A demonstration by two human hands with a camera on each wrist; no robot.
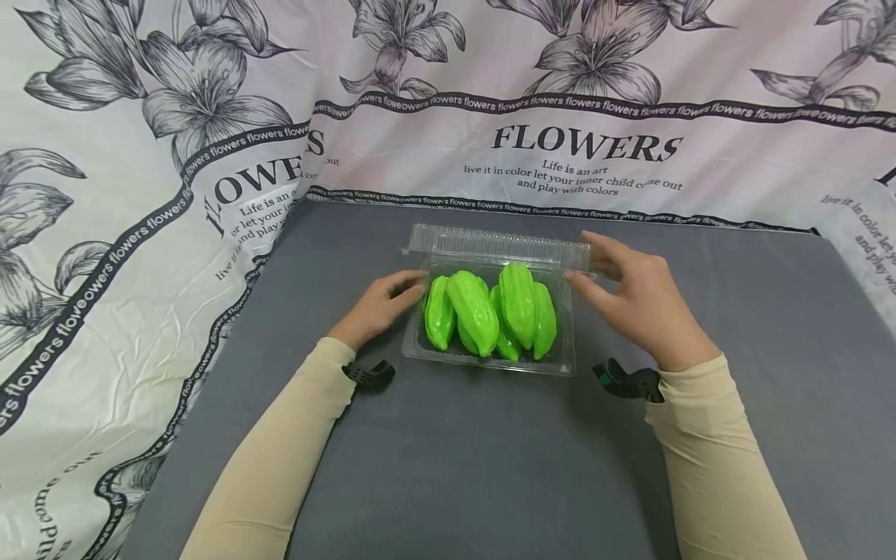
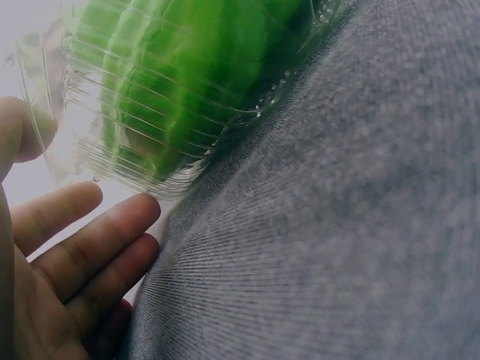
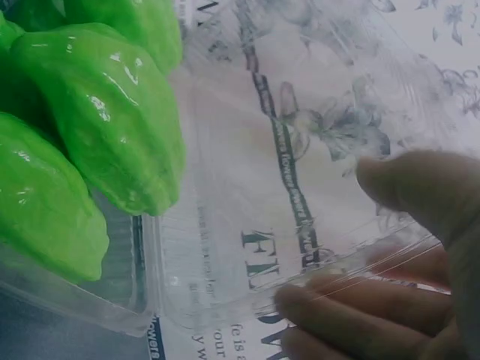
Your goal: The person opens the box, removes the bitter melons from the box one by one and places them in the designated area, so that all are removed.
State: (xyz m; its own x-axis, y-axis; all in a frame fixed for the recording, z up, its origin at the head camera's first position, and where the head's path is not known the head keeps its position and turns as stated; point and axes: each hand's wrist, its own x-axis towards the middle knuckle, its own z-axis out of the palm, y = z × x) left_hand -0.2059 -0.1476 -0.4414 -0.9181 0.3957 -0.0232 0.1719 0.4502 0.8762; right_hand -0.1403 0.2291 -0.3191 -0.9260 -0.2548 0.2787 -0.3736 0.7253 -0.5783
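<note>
Several glossy green, ribbed star fruits lie in a clear plastic clamshell box on the grey table. Its transparent lid is raised along the far side. At the box's left end, my left hand has its fingers extended; the left wrist view shows the fingertips at the ribbed side wall and the thumb by the rim. My right hand pinches the right end of the lid, its thumb on one side and the other fingers behind the clear plastic. Ridged star fruits fill the right wrist view's left.
A white cloth printed with flowers and lettering hangs behind and to the left of the grey table. Both wrists wear a black strap over beige sleeves.
</note>
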